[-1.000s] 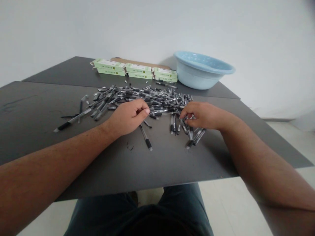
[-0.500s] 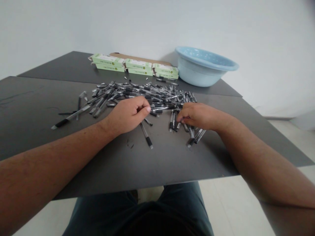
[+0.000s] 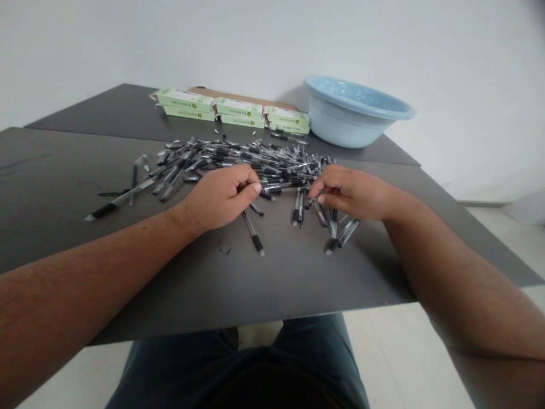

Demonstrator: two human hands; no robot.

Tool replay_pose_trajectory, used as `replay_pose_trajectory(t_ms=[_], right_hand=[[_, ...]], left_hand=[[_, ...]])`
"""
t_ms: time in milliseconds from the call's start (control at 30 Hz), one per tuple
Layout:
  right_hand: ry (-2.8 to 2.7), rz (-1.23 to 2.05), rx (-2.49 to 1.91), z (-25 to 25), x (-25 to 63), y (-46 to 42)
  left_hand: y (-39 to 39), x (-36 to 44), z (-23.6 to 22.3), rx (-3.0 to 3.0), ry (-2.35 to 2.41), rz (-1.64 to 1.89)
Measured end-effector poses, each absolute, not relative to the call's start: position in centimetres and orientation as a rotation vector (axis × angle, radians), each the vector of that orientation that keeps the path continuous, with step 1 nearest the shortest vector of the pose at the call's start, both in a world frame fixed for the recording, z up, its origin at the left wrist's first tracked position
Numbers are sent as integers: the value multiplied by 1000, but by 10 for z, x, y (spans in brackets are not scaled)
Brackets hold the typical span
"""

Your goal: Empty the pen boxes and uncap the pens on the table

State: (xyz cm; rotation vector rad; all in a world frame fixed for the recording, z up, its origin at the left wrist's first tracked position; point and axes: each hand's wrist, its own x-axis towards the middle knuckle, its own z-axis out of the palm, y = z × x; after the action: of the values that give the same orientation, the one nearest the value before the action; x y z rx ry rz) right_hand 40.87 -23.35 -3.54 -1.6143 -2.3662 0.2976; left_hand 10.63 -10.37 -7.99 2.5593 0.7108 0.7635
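A wide heap of clear-barrelled pens with black grips [image 3: 251,153] lies across the table in front of my hands. My left hand [image 3: 227,196] is closed at the heap's near side, thumb pressed against the curled fingers; what it holds, if anything, is hidden. My right hand [image 3: 344,192] pinches a pen [image 3: 310,203] over the heap's right end, and only its dark end shows below the fingertips. Between the hands, nearer the front edge, lies a single pen [image 3: 254,234]. Several loose pens [image 3: 343,236] rest beneath and beside my right hand.
Light green boxes [image 3: 187,107] stand stacked in a row behind the heap, with brown cardboard [image 3: 238,97] behind them. A light blue basin [image 3: 349,122] stands at the back right. One long pen [image 3: 121,201] sticks out to the left on the dark table [image 3: 170,301].
My right hand has shifted slightly right and lifted, and the dark end of a pen now shows between its fingers. My left hand has stayed closed in nearly the same place.
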Motion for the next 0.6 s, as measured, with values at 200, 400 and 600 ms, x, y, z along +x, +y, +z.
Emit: replay_pose_trajectory(t_ms=[200, 400, 600], right_hand=[[-1853, 449, -1606, -39, 409, -234], [-1401, 624, -1465, -47, 408, -223], [-1546, 271, -1764, -50, 420, -220]], left_hand=[[-104, 106, -79, 2554, 707, 753], [-104, 106, -79, 2550, 689, 764], [-104, 106, -81, 2556, 679, 764]])
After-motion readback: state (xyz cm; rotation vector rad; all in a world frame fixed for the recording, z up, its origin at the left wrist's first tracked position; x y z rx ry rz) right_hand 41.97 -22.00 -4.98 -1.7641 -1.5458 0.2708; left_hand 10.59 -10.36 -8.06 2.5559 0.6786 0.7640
